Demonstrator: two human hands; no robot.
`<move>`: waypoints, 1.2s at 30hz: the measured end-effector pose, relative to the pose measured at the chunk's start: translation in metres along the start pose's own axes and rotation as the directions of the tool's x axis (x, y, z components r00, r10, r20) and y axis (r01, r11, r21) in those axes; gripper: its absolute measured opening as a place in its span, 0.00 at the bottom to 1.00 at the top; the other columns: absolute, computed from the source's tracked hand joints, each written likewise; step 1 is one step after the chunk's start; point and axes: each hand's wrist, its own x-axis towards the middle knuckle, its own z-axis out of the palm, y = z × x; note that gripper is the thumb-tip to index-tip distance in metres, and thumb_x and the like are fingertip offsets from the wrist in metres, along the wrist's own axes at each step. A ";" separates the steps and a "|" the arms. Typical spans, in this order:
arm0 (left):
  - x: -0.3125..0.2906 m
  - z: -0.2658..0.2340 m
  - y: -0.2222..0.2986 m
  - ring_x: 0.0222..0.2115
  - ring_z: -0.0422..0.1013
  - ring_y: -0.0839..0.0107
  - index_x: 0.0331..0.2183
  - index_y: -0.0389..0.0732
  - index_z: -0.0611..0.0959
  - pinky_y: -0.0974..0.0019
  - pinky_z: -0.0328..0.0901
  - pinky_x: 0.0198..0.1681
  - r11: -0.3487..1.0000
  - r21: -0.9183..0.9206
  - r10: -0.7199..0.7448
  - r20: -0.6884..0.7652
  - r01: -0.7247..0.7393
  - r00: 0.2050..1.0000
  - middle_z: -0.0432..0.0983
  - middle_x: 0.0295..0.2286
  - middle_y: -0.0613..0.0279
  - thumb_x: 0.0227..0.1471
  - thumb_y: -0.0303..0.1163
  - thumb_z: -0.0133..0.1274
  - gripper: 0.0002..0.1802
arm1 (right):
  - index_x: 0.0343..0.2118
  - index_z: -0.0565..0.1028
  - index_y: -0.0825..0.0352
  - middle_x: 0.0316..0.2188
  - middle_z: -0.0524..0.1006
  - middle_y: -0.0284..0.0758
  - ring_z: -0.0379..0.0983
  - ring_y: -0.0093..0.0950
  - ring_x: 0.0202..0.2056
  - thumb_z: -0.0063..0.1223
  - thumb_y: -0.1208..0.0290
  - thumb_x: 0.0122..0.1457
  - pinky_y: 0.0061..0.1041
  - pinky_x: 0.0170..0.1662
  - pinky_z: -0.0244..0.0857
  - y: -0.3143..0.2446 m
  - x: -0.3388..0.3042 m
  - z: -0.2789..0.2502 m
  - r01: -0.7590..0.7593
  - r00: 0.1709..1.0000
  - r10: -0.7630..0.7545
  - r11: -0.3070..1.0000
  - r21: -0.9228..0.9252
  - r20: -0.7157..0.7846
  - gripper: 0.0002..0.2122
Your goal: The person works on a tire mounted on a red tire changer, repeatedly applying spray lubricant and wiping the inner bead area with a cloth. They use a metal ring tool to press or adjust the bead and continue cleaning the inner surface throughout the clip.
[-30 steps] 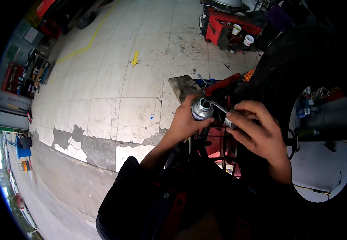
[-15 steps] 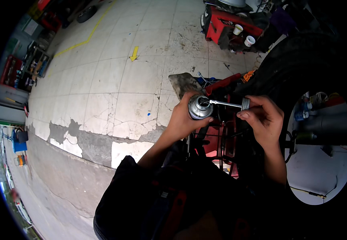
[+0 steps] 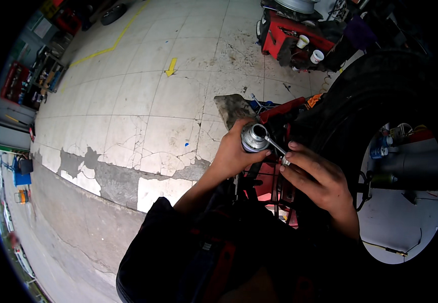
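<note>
My left hand (image 3: 231,154) is wrapped round a small silver metal can (image 3: 252,145), its open round mouth facing up toward me. In my right hand (image 3: 322,182) is the can's brush cap (image 3: 277,148), pinched between the fingers. Its metal stem slants from the fingers up to the rim of the can's mouth. The brush end is too small to make out, and the fingers partly hide the screw cap. Just beyond my right hand stands a large dark tire (image 3: 350,96).
Below my hands is a red stand with dark bars (image 3: 267,182). Behind it are a grimy flat pad (image 3: 233,108) and an orange item (image 3: 314,100). A red machine (image 3: 289,33) carries two white cups (image 3: 317,56). Cracked tiled floor (image 3: 123,96) spreads to the left.
My right hand has moved left and nearer me. The brush cap's stem, level before, now slants down from the can's mouth toward my fingers. My left hand has barely shifted.
</note>
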 end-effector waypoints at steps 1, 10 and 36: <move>0.000 -0.001 0.000 0.40 0.75 0.53 0.48 0.38 0.68 0.60 0.69 0.43 1.000 0.011 -0.003 -0.002 0.003 1.000 0.76 0.38 0.47 0.34 0.39 0.70 0.41 | 0.33 0.81 0.64 0.42 0.74 0.34 0.75 0.32 0.47 0.63 0.76 0.48 0.24 0.44 0.77 -0.003 0.000 -0.003 0.030 0.999 -0.029 0.999 0.034 -0.024 0.08; -0.008 -0.004 0.006 0.43 0.74 0.57 0.50 0.39 0.67 0.61 0.68 0.46 0.999 -0.005 -0.041 0.021 0.041 0.999 0.75 0.40 0.49 0.34 0.36 0.70 0.42 | 0.42 0.73 0.76 0.37 0.76 0.43 0.79 0.31 0.36 0.62 0.79 0.51 0.22 0.36 0.76 0.021 -0.013 0.007 -0.442 0.750 0.662 0.502 0.743 -0.001 0.15; 0.002 0.057 -0.059 0.46 0.69 0.63 0.51 0.36 0.66 0.63 0.63 0.50 0.999 0.021 0.041 0.163 -0.045 0.986 0.71 0.43 0.53 0.36 0.25 0.68 0.40 | 0.37 0.73 0.79 0.21 0.75 0.39 0.75 0.23 0.14 0.51 0.52 0.58 0.14 0.16 0.71 0.100 -0.093 -0.136 -0.457 0.684 0.730 0.434 0.777 -0.005 0.25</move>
